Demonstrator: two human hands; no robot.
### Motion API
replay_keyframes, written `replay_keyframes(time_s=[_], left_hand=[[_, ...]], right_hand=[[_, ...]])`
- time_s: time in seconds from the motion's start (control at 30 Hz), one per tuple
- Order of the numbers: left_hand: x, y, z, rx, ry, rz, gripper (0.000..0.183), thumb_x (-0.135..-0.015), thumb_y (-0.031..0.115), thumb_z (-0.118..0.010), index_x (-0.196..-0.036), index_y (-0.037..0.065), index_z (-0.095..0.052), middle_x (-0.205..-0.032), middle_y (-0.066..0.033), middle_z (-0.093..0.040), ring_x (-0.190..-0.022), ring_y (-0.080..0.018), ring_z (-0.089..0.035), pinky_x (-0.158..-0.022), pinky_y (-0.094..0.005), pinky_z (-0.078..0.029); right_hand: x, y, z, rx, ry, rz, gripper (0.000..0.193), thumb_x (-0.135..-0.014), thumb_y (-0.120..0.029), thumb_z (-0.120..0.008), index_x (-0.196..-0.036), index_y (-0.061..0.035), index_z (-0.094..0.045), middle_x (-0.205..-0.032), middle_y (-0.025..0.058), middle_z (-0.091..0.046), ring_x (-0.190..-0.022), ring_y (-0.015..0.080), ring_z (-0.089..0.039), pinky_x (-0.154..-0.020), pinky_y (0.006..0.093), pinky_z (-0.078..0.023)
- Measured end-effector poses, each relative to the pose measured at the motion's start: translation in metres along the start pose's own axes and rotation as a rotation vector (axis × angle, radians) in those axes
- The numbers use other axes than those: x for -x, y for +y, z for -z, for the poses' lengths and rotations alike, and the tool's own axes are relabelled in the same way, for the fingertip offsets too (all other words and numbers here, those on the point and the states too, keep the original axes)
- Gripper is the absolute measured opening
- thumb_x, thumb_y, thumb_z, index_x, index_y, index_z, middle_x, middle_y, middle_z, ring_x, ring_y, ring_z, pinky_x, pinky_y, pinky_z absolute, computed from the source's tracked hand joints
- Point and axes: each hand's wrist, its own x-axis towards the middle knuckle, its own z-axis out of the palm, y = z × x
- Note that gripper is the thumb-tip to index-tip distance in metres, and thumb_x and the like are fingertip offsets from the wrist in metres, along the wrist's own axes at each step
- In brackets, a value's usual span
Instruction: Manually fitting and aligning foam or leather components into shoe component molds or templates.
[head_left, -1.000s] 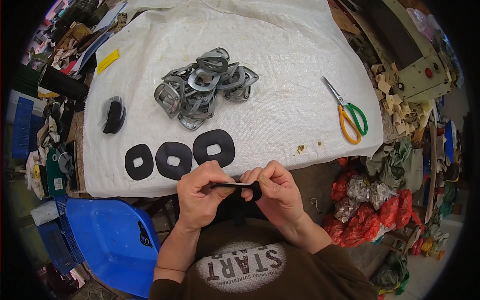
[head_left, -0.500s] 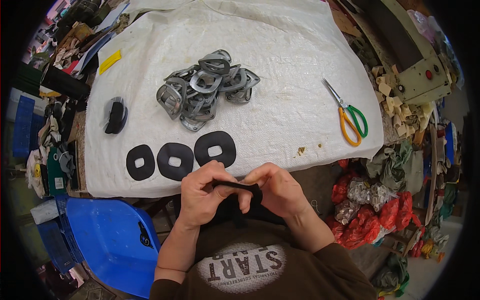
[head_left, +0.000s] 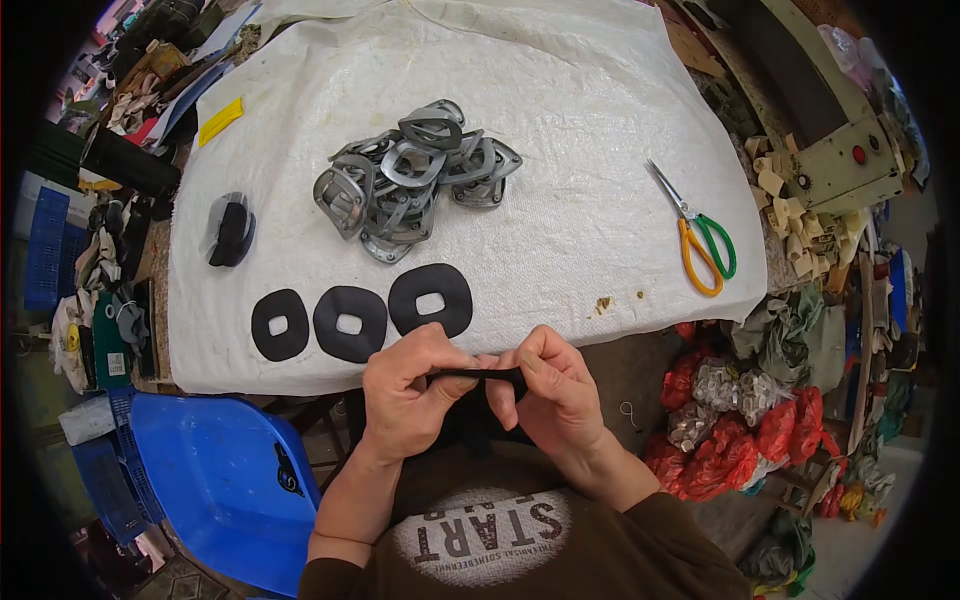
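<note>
Both hands are at work on a black piece [head_left: 490, 374], held up edge-on just in front of the near edge of the tabletop [head_left: 570, 210]. The fingers of the left hand [head_left: 408, 392] are closed in a pinch on one end; those of the right hand [head_left: 558, 388] look closed on the other, one finger reaching below it. The step in hand appears to be working or straightening its edge, and the next move seems to call for a steady grip at both ends. Its face and outline cannot be made out, and the fingers cover both ends. The left hand also hides the lower edge of the nearest flat black pad [head_left: 455, 290].
</note>
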Motion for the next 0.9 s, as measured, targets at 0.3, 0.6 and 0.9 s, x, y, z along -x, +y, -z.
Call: replay_keyframes(time_s=[0.3,0.6,0.9], left_hand=[[-0.001,0.003,0.000,-0.064,-0.041,-0.036,0.011,-0.074,0.007,-0.071,-0.081,0.002,-0.064,-0.063,-0.0035,-0.053,-0.056,-0.0117,-0.044,-0.050,-0.0244,-0.033],[-0.001,0.006,0.010,-0.090,-0.128,0.227,0.013,-0.077,0.012,-0.068,-0.083,0.001,-0.065,-0.069,-0.0036,-0.054,-0.059,-0.0102,-0.047,-0.053,-0.0232,-0.035],[-0.002,0.013,0.003,-0.213,-0.074,0.039,0.011,-0.073,0.008,-0.070,-0.081,0.002,-0.064,-0.064,-0.0056,-0.055,-0.055,-0.0147,-0.048,-0.050,-0.0251,-0.037]], right_hand=[[-0.002,-0.002,0.000,-0.231,-0.116,-0.100,0.020,-0.091,-0.021,-0.052,-0.098,-0.0028,-0.049,-0.083,0.0079,-0.056,-0.059,0.0190,-0.052,-0.059,0.0339,-0.044],[-0.008,-0.016,0.016,0.340,-0.180,0.017,0.024,-0.091,-0.026,-0.052,-0.091,-0.0026,-0.048,-0.083,0.0157,-0.059,-0.076,0.0217,-0.057,-0.077,0.0367,-0.042],[-0.006,-0.001,0.005,0.181,-0.078,0.093,0.018,-0.090,-0.017,-0.054,-0.082,-0.0040,-0.045,-0.080,0.0098,-0.055,-0.067,0.0133,-0.052,-0.063,0.0246,-0.042]])
